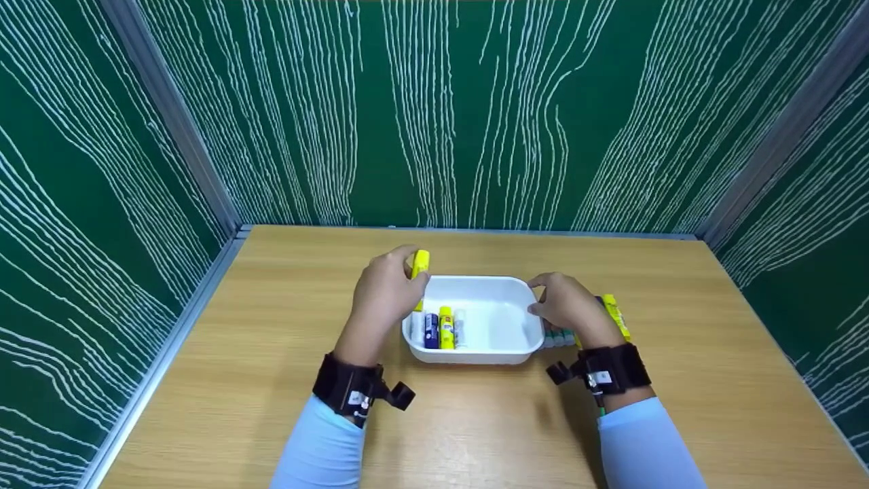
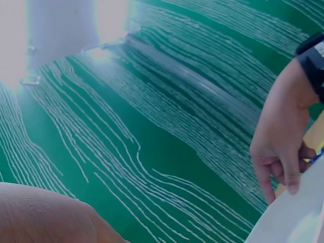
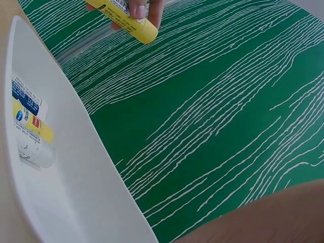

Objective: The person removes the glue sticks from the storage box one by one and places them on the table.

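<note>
My left hand (image 1: 383,288) grips a yellow glue stick (image 1: 421,263), held upright above the left end of a white tray (image 1: 499,329). In the right wrist view the same glue stick (image 3: 144,31) slants above the tray's far rim, pinched in the fingers. At the tray's right end my right hand (image 1: 570,304) holds the rim, its thumb over the edge in the left wrist view. Inside the tray, on the left, lie a dark blue glue stick (image 1: 432,331), a yellow one (image 1: 446,329) and whitish ones (image 1: 460,329) side by side.
Right of the tray, partly hidden by the right hand and wrist, lie another yellow stick (image 1: 614,316) and several grey-green pieces (image 1: 559,338). The wooden table (image 1: 271,326) is bounded by green walls (image 1: 468,136) with white wavy lines.
</note>
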Demonstrator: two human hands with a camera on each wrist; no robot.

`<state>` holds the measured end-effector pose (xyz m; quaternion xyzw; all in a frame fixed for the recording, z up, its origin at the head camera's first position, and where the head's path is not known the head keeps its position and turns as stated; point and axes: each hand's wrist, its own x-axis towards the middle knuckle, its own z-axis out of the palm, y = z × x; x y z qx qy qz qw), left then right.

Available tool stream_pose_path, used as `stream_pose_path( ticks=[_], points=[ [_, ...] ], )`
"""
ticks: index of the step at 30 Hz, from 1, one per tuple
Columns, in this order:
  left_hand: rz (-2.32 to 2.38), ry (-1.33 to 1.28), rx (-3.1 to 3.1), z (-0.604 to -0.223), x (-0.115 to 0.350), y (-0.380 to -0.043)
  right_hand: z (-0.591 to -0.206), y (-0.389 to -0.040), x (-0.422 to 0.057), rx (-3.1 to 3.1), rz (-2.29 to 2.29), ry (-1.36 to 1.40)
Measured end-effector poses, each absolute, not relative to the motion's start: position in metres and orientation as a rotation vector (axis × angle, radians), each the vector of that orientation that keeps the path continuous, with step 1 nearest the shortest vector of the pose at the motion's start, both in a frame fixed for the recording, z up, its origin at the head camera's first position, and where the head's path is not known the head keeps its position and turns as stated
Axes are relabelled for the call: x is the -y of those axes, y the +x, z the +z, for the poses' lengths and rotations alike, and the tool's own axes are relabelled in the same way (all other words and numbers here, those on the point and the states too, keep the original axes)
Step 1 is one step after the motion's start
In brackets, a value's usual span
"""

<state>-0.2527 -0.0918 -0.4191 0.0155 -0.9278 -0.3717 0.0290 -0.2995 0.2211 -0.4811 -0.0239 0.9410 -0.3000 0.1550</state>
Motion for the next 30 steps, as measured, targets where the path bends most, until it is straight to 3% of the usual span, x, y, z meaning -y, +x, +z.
stream_pose_path(
  ticks=[23, 30],
  points=[
    [-0.917, 0.189, 3.009, -0.427, 0.135, -0.269, -0.479, -0.300, -0.221, -2.647, -0.858, -0.023],
    [-1.037, 0.244, 3.015, -0.440, 0.150, -0.276, -0.481, -0.300, -0.220, -2.676, -0.860, -0.056]
  ],
)
